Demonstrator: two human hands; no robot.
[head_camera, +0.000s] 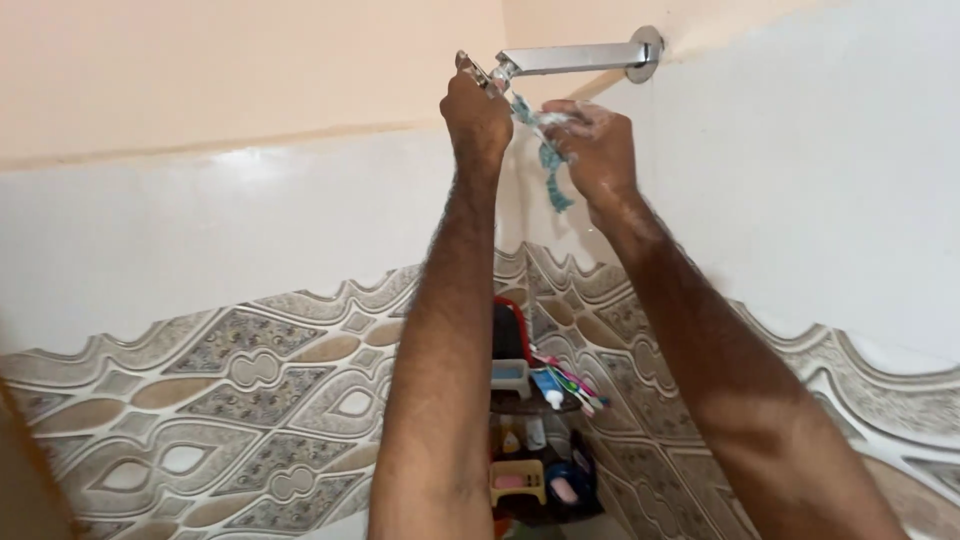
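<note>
From the head view, the chrome shower arm (575, 58) runs almost level along the top of the wall, its long axis going from the round wall flange (648, 50) out to the left, where the shower head (478, 72) hangs at its free end, tilted down and seen edge-on. My left hand (478, 118) is raised straight up under that free end, fingers closed around the shower head's rim, knuckles toward me, the forearm rising nearly vertical from the bottom of the frame. My right hand (597, 150) sits just below the shower arm, to the right of the head, clenched on a soapy blue-green scrub cloth (545, 150); foam covers my fingers. The cloth stretches from my fist up toward the joint of the shower arm and head, and a loose tail dangles below my hand. My right forearm slants up from the lower right corner. Far below the shower arm, in the wall corner, a corner shelf (535, 405) holds toothbrushes (575, 385) and small bottles, against patterned tiles (250, 400).
</note>
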